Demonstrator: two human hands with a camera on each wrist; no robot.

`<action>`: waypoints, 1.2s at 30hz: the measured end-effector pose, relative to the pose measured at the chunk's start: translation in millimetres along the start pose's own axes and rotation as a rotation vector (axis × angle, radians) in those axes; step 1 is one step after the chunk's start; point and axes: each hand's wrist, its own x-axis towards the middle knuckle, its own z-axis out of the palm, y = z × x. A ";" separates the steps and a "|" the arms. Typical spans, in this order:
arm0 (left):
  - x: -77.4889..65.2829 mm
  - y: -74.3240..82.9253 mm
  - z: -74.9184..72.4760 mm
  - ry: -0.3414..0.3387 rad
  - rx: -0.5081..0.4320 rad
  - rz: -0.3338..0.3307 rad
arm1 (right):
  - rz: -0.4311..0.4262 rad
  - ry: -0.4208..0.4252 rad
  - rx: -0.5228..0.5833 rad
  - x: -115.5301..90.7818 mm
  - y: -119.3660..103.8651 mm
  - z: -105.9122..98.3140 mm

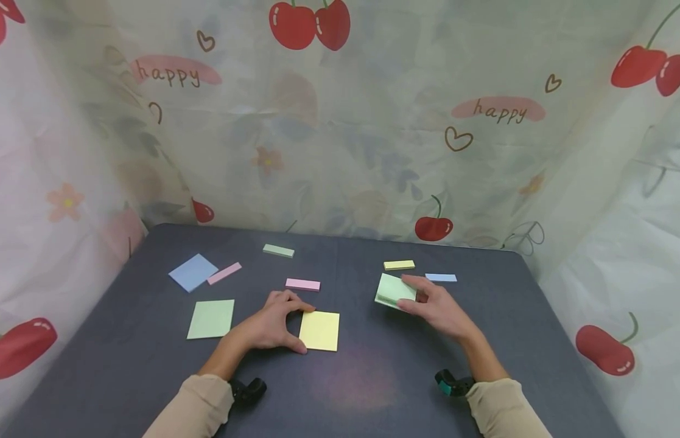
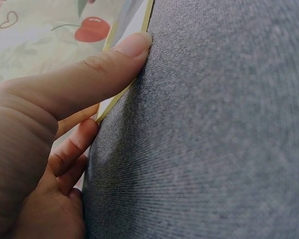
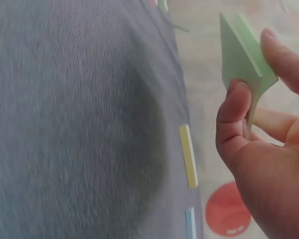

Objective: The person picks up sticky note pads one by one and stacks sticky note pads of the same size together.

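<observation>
My left hand point(image 1: 274, 323) spans the left side of a square yellow sticky note pad point(image 1: 321, 331), thumb at its near corner and fingers at its far corner. The left wrist view shows the yellow pad's thin edge point(image 2: 105, 110) close to the dark cloth, partly hidden by the thumb point(image 2: 132, 46). On the right, my right hand point(image 1: 439, 307) pinches a light green sticky note pad point(image 1: 396, 288) between thumb and fingers. Seen from the right wrist, this green pad point(image 3: 235, 57) is tilted up off the table and looks split into two layers near the thumb.
Left of the left hand lie a green square pad point(image 1: 210, 319) and a blue square pad point(image 1: 193, 272) beside a pink strip point(image 1: 224, 273). Farther back are a green strip point(image 1: 278, 250), another pink strip point(image 1: 303, 285), a yellow strip point(image 1: 399, 265) and a blue strip point(image 1: 441, 278). Printed curtains surround the table.
</observation>
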 end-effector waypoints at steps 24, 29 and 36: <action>3.0 -2.7 1.4 0.008 -0.002 0.000 | -0.060 -0.151 0.102 19.7 -26.8 60.9; 2.3 -2.6 1.2 0.007 0.000 -0.001 | -0.062 -0.149 0.010 21.5 -30.6 73.6; 2.0 -2.0 0.3 -0.002 -0.001 0.010 | -0.087 -0.129 -0.050 22.2 -32.5 89.3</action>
